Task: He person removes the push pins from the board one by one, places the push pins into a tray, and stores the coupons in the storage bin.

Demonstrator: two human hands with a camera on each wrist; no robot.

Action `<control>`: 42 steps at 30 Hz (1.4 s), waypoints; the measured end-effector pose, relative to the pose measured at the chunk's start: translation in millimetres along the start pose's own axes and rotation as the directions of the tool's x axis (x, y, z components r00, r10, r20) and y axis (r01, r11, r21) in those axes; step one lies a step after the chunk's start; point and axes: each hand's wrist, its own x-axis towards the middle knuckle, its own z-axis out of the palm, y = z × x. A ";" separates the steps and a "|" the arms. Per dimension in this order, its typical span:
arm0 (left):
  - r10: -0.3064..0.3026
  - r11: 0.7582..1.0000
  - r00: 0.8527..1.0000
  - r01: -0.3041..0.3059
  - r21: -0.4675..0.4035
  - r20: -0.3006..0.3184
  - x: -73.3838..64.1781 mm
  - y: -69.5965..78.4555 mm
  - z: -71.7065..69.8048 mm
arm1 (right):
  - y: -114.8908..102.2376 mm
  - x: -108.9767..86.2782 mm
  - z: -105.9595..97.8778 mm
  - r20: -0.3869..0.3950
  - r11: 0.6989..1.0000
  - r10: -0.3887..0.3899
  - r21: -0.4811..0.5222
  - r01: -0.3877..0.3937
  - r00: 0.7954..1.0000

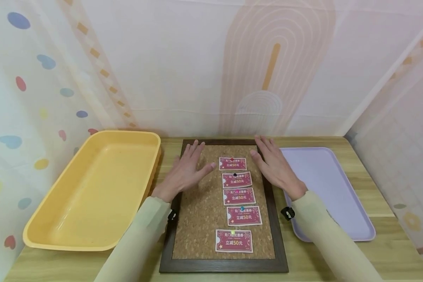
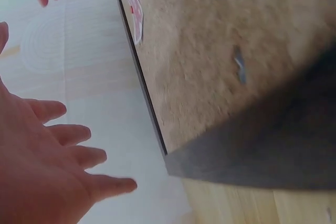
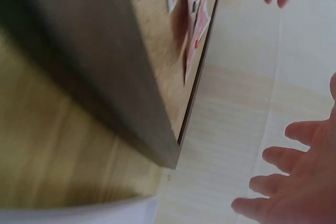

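Pale sleeves (image 1: pixel 137 239) being seen at bottom of frame; left hand (image 1: pixel 183 170), right hand (image 1: pixel 277 167) being held fingers-extended, nothing gripped, near upper corners of corkboard (image 1: pixel 197 227), centre; five red coupons (image 1: pixel 239 197) being held by pins (image 1: pixel 242 208), lower centre; board being flanked by yellow tub (image 1: pixel 98 188), left, lilac tray (image 1: pixel 313 172), right
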 end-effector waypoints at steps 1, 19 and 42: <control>0.000 1.000 1.000 0.000 -0.027 0.008 1.3 0.9 0.4 | -0.9 0.8 0.3 0.000 1.000 -0.006 0.017 0.006 1.000; 0.005 0.966 0.999 0.006 -0.257 0.043 26.9 10.4 8.2 | -10.0 20.4 20.5 0.006 0.991 -0.017 0.133 0.016 1.000; -0.152 0.712 0.965 0.257 -0.654 0.213 45.4 3.3 25.0 | -3.1 25.4 30.8 0.238 0.999 0.005 0.046 -0.017 0.971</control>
